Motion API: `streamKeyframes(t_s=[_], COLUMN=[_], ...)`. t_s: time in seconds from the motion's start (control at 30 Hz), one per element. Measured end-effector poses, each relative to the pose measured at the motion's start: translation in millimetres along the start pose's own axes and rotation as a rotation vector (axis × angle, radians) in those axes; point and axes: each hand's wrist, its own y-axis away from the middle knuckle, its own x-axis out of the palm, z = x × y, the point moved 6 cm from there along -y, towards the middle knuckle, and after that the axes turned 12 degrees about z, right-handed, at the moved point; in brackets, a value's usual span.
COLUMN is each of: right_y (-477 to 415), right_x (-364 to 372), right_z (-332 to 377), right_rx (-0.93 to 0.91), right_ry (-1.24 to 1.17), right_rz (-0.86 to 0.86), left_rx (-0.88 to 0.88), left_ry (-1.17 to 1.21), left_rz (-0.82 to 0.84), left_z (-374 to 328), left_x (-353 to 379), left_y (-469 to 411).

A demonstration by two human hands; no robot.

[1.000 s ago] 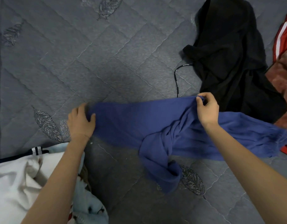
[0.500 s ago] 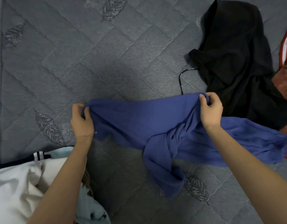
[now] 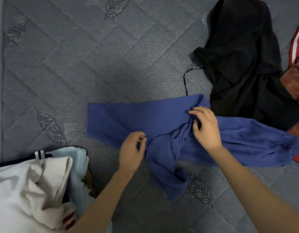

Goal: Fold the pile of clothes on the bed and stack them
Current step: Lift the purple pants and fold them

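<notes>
A blue garment (image 3: 128, 121) lies on the grey quilted mattress (image 3: 78, 64). Its left part is spread flat, while its middle is bunched and twisted, with one end trailing toward me. My left hand (image 3: 131, 150) is at the garment's near edge beside the twist, its curled fingers pinching the blue fabric. My right hand (image 3: 206, 127) hovers over the bunched middle with bent, spread fingers touching the cloth. The garment's right part runs on under my right forearm to the right.
A black garment (image 3: 243, 61) with a drawstring lies at the upper right, partly under the blue one. Red cloth with a white stripe (image 3: 298, 39) and rust-coloured fabric sit at the far right. A pile of white and light-blue clothes (image 3: 32, 187) fills the lower left. The mattress edge runs along the left.
Both hands let go of the garment's far edge and it dropped flat. My left hand moved right from the left corner to the twisted middle. My right hand opened and shifted slightly toward me.
</notes>
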Motion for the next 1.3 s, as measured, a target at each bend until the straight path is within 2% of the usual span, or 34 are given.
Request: streamKeyframes(t_s=[0.07, 0.17, 0.23, 0.3, 0.33, 0.4, 0.47, 0.53, 0.63, 0.73, 0.83, 0.93, 1.07, 1.23, 1.3], right_y=[7, 17, 22, 23, 22, 19, 15, 11, 4, -5, -15, -28, -40, -49, -50], right_x=[8, 19, 23, 24, 21, 11, 1, -5, -17, -34, -41, -32, -17, -8, -5], right_z=[3, 8, 6, 0, -3, -6, -4, -3, -4, -6, -6, -6, 2, 2, -2], right_rx=[-0.054, -0.167, -0.206, -0.199, -0.174, -0.136, -0.170, -0.179, -0.096, 0.051, 0.139, 0.255, 0.217, 0.220, 0.262], right_ry=[0.064, 0.169, 0.218, 0.234, 0.222, 0.213, 0.224, 0.181, -0.083, -0.291, -0.273, -0.062, 0.088, 0.103, 0.106], right_rz=[0.153, 0.344, 0.424, 0.442, 0.424, 0.332, 0.232, 0.186, 0.108, -0.031, -0.109, -0.042, 0.082, 0.119, 0.136], left_rx=[0.186, 0.461, 0.536, 0.554, 0.552, 0.489, 0.323, 0.093, -0.153, -0.223, -0.303, -0.413, -0.413, -0.465, -0.505], left_ry=[0.002, -0.147, -0.361, -0.588, -0.619, -0.468, -0.222, 0.023, 0.274, 0.445, 0.503, 0.555, 0.421, 0.409, 0.246], left_rz=[0.134, 0.380, 0.544, 0.576, 0.528, 0.397, 0.234, -0.005, -0.416, -0.679, -0.703, -0.707, -0.574, -0.449, -0.351], left_z=[-35, -66, -63, -53, -51, -48, -35, -15, 8, 34, 64, 90, 92, 95, 99], left_x=[36, 95, 131, 149, 148, 132, 99, 52, -30, -88, -113, -115, -112, -106, -103], left_y=[14, 46, 69, 82, 83, 78, 66, 54, 35, 18, 3, -1, -9, -29, -36])
